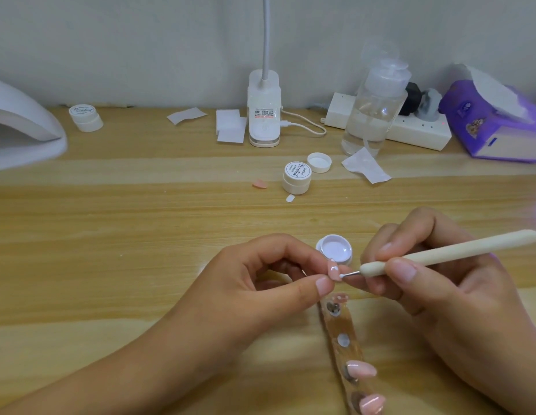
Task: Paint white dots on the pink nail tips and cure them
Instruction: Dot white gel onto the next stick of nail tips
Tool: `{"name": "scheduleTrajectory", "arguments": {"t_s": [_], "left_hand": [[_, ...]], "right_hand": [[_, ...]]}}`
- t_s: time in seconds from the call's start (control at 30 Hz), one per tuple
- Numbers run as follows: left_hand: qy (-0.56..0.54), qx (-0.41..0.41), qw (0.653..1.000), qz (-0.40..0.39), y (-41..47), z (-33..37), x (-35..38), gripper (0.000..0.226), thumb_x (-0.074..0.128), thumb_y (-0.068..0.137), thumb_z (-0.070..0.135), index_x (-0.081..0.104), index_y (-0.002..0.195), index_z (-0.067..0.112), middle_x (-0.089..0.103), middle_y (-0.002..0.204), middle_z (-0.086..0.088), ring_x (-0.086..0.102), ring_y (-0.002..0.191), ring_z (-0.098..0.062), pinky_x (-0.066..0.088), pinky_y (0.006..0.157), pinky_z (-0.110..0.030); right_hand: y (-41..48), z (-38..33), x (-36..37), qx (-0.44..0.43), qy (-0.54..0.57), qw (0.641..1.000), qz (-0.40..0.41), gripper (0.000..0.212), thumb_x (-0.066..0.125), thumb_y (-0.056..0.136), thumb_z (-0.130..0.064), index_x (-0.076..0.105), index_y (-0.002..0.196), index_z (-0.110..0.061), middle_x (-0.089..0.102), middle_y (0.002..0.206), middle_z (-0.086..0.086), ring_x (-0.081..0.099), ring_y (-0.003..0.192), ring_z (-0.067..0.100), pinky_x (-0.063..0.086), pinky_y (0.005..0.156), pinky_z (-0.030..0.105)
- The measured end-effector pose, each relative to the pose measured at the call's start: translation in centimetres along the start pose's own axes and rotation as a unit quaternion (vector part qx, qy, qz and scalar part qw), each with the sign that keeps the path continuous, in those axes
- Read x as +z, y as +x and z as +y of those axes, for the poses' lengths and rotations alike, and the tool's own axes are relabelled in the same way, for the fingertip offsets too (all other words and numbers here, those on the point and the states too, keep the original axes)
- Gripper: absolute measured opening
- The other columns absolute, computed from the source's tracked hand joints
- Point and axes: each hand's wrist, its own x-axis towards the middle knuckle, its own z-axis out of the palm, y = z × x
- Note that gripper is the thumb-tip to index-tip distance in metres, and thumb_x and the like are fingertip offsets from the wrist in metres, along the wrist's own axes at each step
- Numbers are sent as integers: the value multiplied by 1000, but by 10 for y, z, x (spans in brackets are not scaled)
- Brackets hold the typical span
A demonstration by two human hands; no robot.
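A long wooden table runs back to a plain grey wall. A smooth white curing lamp sits far left. The right hand pinches a cream dotting tool. The left hand pinches a pink nail tip near the front of the table. The tool's tip touches it, just in front of a small round open pot.
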Motion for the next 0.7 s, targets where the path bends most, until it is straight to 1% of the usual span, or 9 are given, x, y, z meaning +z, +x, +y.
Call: {"name": "scheduleTrajectory", "arguments": {"t_s": [0.1,0.23,0.33,0.43,0.5,0.53,0.63,0.7], "left_hand": [[-4,-1,1000,2,0,1,0,13,72,69,39,74,79,32,69,80,1,57,75,-11,45,70,-19],[-2,-3,1000,0,-1,1,0,14,72,69,40,74,80,32,69,82,-4,56,75,-14,44,69,-21],[0,-3,1000,2,0,3,0,9,75,71,33,74,80,31,69,84,-6,56,75,-14,44,70,-21],[-2,-3,1000,2,0,3,1,7,73,74,25,74,78,31,70,81,0,57,76,-11,45,71,-19],[-5,0,1000,0,1,3,1,7,75,74,26,74,78,31,70,80,8,57,76,-8,45,70,-18],[-7,1,1000,-2,1,3,0,7,77,74,28,74,79,31,70,80,8,57,76,-8,45,70,-18],[-8,-1,1000,-6,0,2,0,13,73,71,38,74,82,32,69,83,-1,53,76,-19,43,73,-28],[-11,-3,1000,-6,0,2,0,15,72,70,40,74,83,31,68,87,-7,50,76,-22,40,74,-34]], "right_hand": [[0,0,-1,0,-18,1000,-5,25,77,78,-43,63,81,-23,65,73,-1,64,71,12,57,78,37],[0,1,-1,-4,-5,1000,-4,22,76,79,-41,64,83,-23,64,74,-1,64,70,12,56,79,35],[0,0,-2,-10,-1,1000,3,22,75,81,-40,63,87,-23,64,73,-3,66,72,11,56,83,41],[1,-2,-2,-14,-2,1000,18,25,77,78,-44,64,86,-24,64,73,-4,66,73,10,56,86,41],[1,-1,-3,-10,14,1000,22,27,79,75,-43,65,87,-23,65,74,-5,68,75,10,55,89,42],[1,-1,-4,-7,20,1000,18,28,80,74,-42,64,88,-23,66,75,-5,69,76,10,54,90,43],[1,-1,-4,-8,-1,1000,5,24,79,76,-40,64,85,-25,65,74,-4,68,75,10,53,89,49],[0,0,-4,-8,-17,1000,2,23,77,77,-43,62,82,-26,64,72,-4,66,73,10,54,85,50]]}}
